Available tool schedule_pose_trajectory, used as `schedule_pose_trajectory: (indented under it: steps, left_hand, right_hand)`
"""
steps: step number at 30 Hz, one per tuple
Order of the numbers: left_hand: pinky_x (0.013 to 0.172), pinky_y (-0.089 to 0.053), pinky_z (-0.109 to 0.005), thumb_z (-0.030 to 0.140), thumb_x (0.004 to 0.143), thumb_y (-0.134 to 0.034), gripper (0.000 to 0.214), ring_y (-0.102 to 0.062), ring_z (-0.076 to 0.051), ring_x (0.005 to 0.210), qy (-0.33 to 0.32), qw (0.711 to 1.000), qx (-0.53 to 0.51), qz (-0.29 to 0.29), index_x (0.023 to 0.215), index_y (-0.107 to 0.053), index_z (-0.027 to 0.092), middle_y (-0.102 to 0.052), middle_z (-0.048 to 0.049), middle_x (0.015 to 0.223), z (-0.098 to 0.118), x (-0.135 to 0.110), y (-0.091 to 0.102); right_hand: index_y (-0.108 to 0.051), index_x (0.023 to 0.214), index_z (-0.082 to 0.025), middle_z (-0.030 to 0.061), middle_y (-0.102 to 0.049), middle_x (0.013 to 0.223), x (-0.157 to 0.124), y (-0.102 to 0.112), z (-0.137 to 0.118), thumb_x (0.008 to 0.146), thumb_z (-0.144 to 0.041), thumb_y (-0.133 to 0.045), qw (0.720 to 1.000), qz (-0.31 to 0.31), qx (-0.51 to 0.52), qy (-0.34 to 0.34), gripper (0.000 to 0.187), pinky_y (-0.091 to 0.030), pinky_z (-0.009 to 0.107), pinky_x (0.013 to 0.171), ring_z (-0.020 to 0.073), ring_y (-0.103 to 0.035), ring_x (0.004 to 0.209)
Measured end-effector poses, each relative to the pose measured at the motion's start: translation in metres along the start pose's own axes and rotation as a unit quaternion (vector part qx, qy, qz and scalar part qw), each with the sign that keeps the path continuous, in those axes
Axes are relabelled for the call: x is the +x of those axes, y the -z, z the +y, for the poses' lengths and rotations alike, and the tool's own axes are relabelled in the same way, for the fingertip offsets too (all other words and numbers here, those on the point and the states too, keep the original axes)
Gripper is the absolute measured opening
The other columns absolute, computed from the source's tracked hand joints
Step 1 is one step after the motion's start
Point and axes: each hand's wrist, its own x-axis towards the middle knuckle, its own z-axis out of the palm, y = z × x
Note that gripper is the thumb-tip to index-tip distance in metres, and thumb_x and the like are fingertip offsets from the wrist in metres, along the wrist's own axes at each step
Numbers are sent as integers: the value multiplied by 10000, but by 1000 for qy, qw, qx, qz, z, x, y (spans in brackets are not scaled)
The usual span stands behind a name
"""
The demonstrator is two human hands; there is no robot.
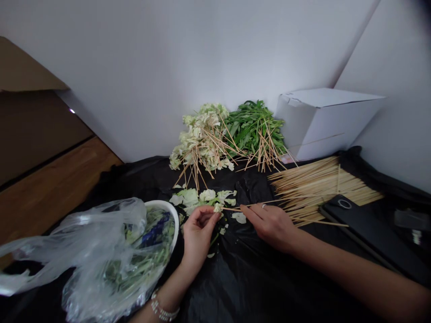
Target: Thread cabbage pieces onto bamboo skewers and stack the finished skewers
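Note:
My left hand (199,232) pinches a small piece of pale cabbage (218,207) in the middle of the view. A thin wooden skewer (232,209) runs from that cabbage to my right hand (269,224), whose fingers are closed on it. The skewer's tip is at the cabbage; how deep it sits I cannot tell. Loose cabbage leaves (190,197) lie just beyond my left hand, and one small piece (239,217) lies between the two hands. A bracelet circles my left wrist, and a ring is on my right hand.
Skewered cabbage (202,130) and skewered green leaves (247,130) are heaped against the wall. Bare skewers (323,184) lie at right beside a black phone (357,233) and a white box (323,121). At left, a plastic bag (97,251) partly covers a white bowl (175,220) of greens.

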Motion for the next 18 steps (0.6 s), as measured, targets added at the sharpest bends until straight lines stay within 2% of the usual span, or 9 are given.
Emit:
schedule_pose_trajectory:
  steps: [12,18]
  left_hand:
    - [696,-564,-226,200,637,-829,183,-682,-133,686,10,1000,4,-21,757,-692,177,-720,-9,729,-3,-4,-2]
    - [709,-568,-222,188,672,-802,159,-696,-136,720,-17,998,19,-54,785,-690,180,-728,-3,755,-11,-10,-4]
  right_hand:
    - [-616,1141,-61,64,-651,793,0,-1,-3,874,-42,-416,1000,-3,7,6,334,-390,289,561,156,-563,654]
    - [-622,1118,-59,57,-637,763,4,-3,-10,886,-54,-426,1000,-1,14,7,303,-381,287,541,152,-551,631]
